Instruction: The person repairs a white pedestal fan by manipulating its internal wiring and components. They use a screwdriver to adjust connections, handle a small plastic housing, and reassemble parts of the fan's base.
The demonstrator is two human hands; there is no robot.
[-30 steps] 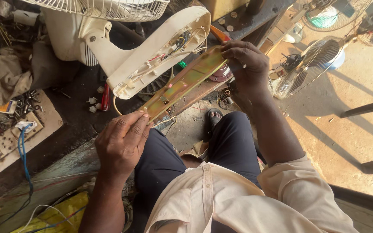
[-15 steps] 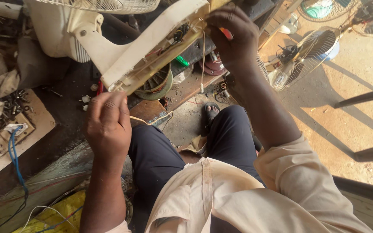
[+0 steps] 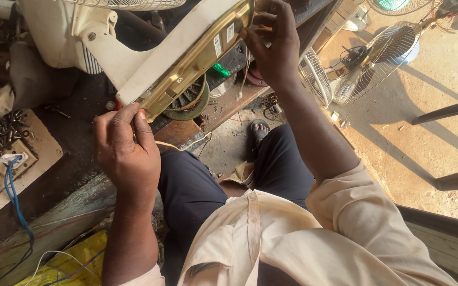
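The biggest thing in hand is the white plastic fan housing [image 3: 149, 58], a long moulded shell that slants from the grille at the top edge down toward the person's lap. Laid along its near edge, and pinched at both ends, is the long brass-coloured metal plate [image 3: 194, 61] with small pale stickers on it. The left hand [image 3: 125, 153] closes on the plate's lower end, thumb and fingertips pressed together on the metal, with a bit of red showing just at the fingertips. The right hand [image 3: 274, 45] clamps the upper end, fingers curled over the top edge and thumb pushed against the plate's face.

Just beneath the plate, between the two grips, sits the round copper-wound motor coil [image 3: 189, 100] with its greenish rim, half hidden by the housing. A small green plastic piece [image 3: 220, 69] shows just below the right-hand grip, and a thin pale wire [image 3: 181, 147] loops out under the left hand, over the brown wooden bench edge [image 3: 223, 108].

Out beyond the right hand, on the sandy ground, lean round wire-guarded fans [image 3: 375, 63]. Left of the left hand lie a pale board with a blue cable [image 3: 11, 190] and scattered small screws [image 3: 6, 124]. Directly below both grips are the person's dark trousers [image 3: 197, 185] and cream shirt [image 3: 292, 238], and a sandalled foot [image 3: 259, 130] shows between the knees.
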